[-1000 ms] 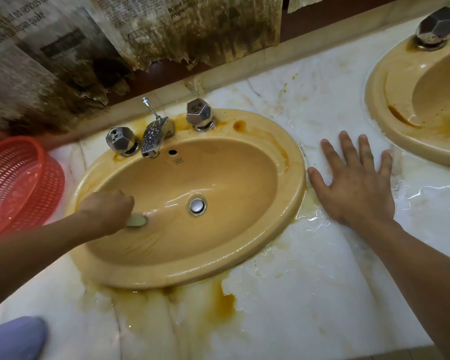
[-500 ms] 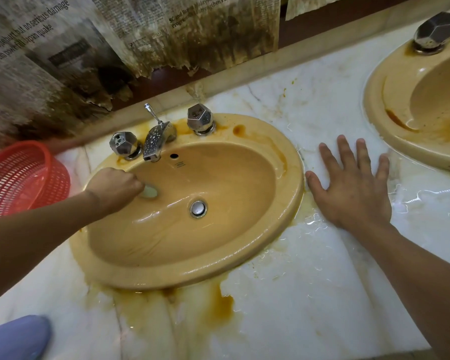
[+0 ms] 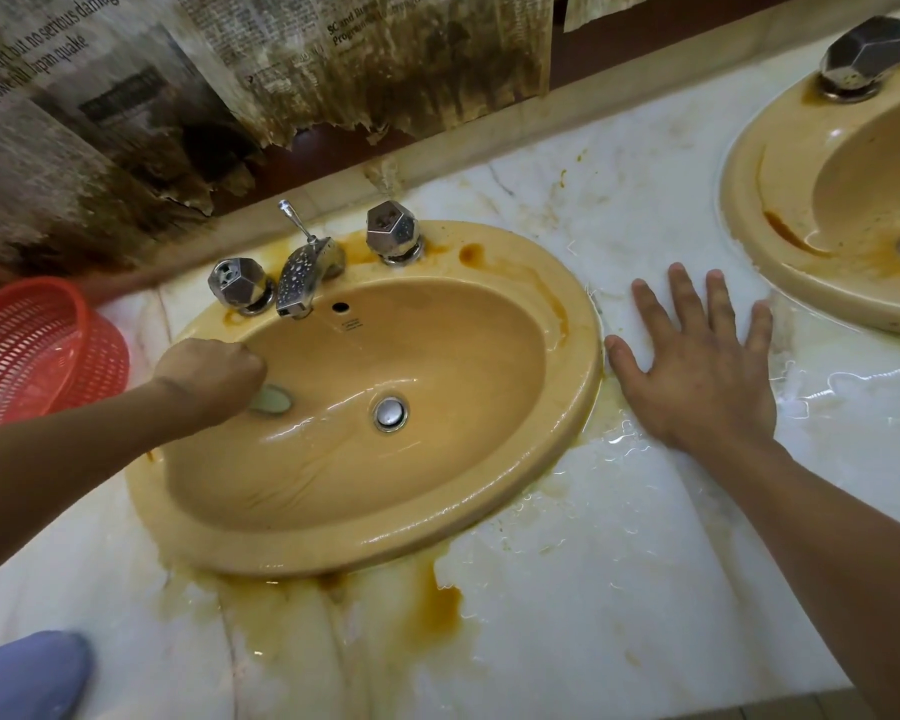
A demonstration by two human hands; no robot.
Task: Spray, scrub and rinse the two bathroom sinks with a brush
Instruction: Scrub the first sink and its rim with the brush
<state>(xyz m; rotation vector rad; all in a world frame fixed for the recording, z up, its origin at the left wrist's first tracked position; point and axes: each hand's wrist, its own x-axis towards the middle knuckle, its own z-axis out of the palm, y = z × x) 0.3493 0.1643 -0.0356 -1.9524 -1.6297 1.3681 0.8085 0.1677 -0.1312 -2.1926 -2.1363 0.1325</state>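
The left hand (image 3: 211, 376) grips the brush (image 3: 272, 400); the right hand (image 3: 697, 371) lies flat on the table (image 3: 593, 615). Overlap firm strokes up the sink (image 3: 365, 545) wall.

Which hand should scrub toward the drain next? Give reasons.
Left. The left hand grips the brush inside the sink, near the drain; the right hand lies flat on the wet counter, holding nothing.

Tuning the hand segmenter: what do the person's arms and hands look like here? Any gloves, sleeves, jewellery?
Both are bare. The left hand and right hand wear no gloves. No sleeves show on either forearm up to the frame edge, and there is no watch or band at either wrist. No rings on the right hand; the left's fingers are hidden.
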